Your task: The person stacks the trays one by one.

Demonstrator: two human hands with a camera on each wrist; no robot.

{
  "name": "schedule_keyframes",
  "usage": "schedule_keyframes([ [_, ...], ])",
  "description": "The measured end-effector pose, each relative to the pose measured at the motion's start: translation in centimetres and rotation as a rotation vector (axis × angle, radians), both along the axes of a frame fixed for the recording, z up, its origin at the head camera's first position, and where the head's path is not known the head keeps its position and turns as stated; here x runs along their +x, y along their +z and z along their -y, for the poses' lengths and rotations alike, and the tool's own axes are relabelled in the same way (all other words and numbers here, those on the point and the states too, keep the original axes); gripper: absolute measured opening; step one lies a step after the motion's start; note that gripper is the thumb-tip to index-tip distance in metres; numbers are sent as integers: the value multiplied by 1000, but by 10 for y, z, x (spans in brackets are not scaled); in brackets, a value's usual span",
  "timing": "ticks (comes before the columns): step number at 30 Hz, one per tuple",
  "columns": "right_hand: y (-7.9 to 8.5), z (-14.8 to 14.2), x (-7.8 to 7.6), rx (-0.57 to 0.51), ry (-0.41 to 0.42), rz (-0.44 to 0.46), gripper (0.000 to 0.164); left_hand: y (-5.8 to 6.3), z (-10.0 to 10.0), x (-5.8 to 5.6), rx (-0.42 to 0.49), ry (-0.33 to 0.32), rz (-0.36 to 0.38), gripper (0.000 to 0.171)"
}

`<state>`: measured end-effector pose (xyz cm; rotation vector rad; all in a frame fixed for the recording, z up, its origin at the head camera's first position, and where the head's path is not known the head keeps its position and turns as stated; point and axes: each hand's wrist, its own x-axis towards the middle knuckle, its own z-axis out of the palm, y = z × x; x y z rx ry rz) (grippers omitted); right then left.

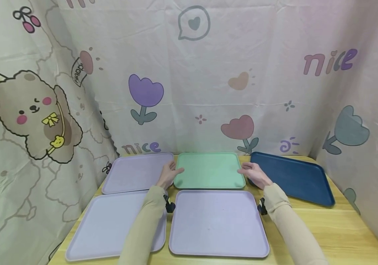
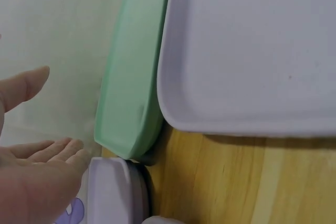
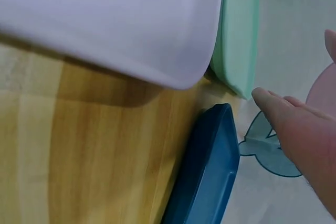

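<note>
A green tray [image 1: 210,170] lies at the back middle of the table. At its left edge is my left hand [image 1: 169,174], thumb toward the tray and fingers extended. My right hand [image 1: 256,174] is at the opposite edge, between the green tray and a dark blue tray [image 1: 295,176]. In the left wrist view, thumb and fingers [image 2: 58,150] are spread with nothing between them. The right wrist view likewise has the right hand [image 3: 302,119] with straight fingers close to the green tray's corner. Whether either hand touches the rim, I cannot tell.
In front of the green tray lies a lilac tray [image 1: 219,224]. Two more pale lilac trays, one at the back left [image 1: 136,173] and one at the front left [image 1: 109,224], lie near the left side. The wooden table [image 1: 351,235] meets a printed curtain [image 1: 195,73] behind.
</note>
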<state>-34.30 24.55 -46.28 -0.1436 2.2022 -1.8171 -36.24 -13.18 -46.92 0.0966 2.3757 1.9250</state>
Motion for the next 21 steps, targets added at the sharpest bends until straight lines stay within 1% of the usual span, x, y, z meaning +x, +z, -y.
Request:
schedule_keyframes([
  [3,-2,-1,-4,-18,-1,12,82,-3,-1,-4,17,-4,9,82],
  [7,-4,-3,-8,-24,0,21,82,-6,-2,-8,10,-8,23,83],
  [11,-5,-5,-10,-28,-4,28,82,-7,-4,-10,-25,-30,27,83],
  [14,-5,-6,-12,-39,8,40,83,-7,-5,-11,-50,-41,26,84],
  [17,-7,-6,-14,-40,26,55,84,-7,-7,-13,-53,-38,36,86],
  [21,-10,-6,-16,-33,25,66,83,-10,-8,-16,-52,-27,44,86],
])
